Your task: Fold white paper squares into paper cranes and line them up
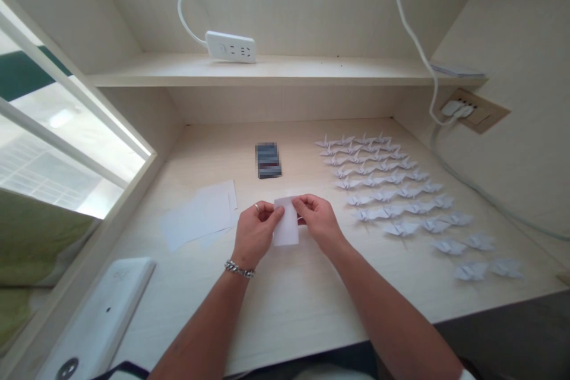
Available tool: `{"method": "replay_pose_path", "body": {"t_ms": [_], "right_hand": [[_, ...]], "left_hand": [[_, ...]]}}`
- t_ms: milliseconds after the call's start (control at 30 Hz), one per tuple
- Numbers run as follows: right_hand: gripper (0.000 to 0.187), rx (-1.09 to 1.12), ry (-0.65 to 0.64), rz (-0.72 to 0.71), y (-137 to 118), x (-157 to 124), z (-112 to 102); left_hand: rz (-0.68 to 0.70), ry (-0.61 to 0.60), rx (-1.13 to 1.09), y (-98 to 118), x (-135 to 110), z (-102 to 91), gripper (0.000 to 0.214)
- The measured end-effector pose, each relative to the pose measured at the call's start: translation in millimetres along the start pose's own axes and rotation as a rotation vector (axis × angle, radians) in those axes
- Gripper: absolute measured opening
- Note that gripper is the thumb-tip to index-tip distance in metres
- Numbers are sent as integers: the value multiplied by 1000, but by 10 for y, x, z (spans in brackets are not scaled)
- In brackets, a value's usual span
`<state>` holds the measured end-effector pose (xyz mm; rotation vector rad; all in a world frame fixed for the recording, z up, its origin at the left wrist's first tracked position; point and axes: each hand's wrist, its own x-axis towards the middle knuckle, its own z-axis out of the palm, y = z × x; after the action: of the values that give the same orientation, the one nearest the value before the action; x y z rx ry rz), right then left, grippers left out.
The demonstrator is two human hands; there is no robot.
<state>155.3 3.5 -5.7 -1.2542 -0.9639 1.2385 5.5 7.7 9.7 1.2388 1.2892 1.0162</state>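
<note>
Around us, rows of cranes line the desk's right, sheets lie left, and a dark, blurred block sits ahead. The desk is pale and wood-grained, the cranes pointed white paper. Our smooth, oblong slip is between our hands: our left hand pinches its left edge, our right hand its upper right.

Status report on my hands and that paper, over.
Left hand, right hand: each grip closed on white paper. Folded cranes off right, apart from hands. Nothing seen in the way.
</note>
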Motion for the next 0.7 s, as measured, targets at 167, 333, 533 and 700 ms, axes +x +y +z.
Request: {"method": "replay_pose_path", "body": {"t_ms": [167,333,533,700], "right_hand": [[28,-245,-26,-126,39,42,-24],[29,-268,-103,-154,-24,102,52],[26,-311,-131,-228,-187,180,269],[21,-562,-173,-375,-335,226,286]], "left_hand": [[-63,-70,-36,12,22,-39,33],[63,32,57,125,53,-100,30],[86,92,-103,239,112,-234,32],[256,-93,230,368,294,-376,25]]}}
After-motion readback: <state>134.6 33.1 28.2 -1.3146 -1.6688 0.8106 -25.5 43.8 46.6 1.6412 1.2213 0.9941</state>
